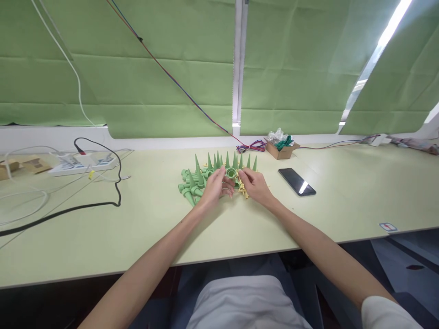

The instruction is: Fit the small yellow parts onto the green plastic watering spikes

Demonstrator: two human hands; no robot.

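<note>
Between my hands a green plastic cone-shaped piece [231,173] is held with its round open end toward me. My left hand [216,185] is closed on its left side with thumb and fingers. Close by on the right, my right hand [253,183] is pinched at the fingertips; whatever it holds is too small to make out. Several green cones [195,187] lie in a heap left of my left hand, and a row of green cones [234,161] stands point-up behind my hands. Small yellow pieces [245,193] are scattered beneath and beside my right hand.
A black phone [297,182] lies to the right. Behind it stands a small cardboard box [281,150] with plastic wrap and green material, near coiled wires [252,146]. On the left are a white power strip [84,165] and a black cable [118,183]. The table edge [236,257] is in front.
</note>
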